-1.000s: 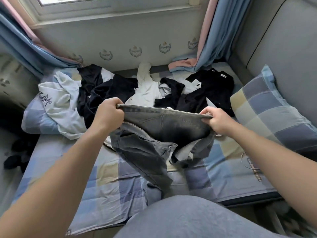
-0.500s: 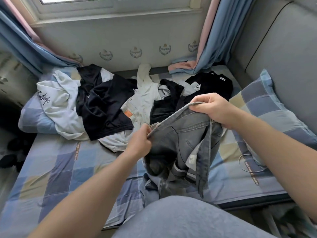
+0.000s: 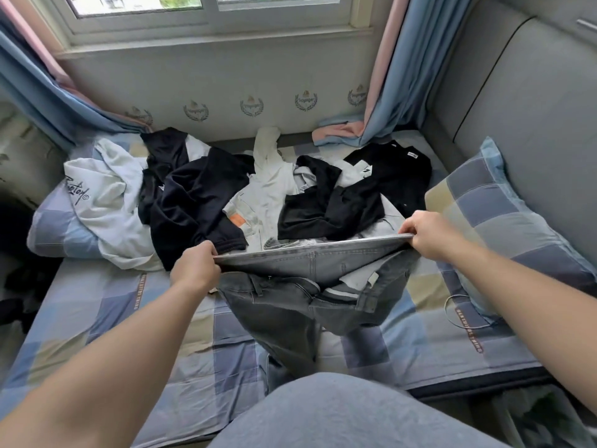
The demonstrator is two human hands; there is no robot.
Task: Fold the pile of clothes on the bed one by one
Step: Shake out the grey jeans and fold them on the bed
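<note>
I hold a pair of grey jeans stretched out by the waistband above the checked bed sheet. My left hand grips the waistband's left end and my right hand grips its right end. The legs hang crumpled down to the sheet in front of my knee. Behind the jeans lies the pile of clothes: black tops, a white garment and a pale hoodie with black lettering at the left.
A checked pillow leans against the grey padded headboard at the right. Another pillow lies under the hoodie at the left. Blue and pink curtains hang beside the window. A thin cord lies on the sheet.
My hands were close together with the jeans bunched between them; now they have moved apart and the waistband is pulled taut and level again.
</note>
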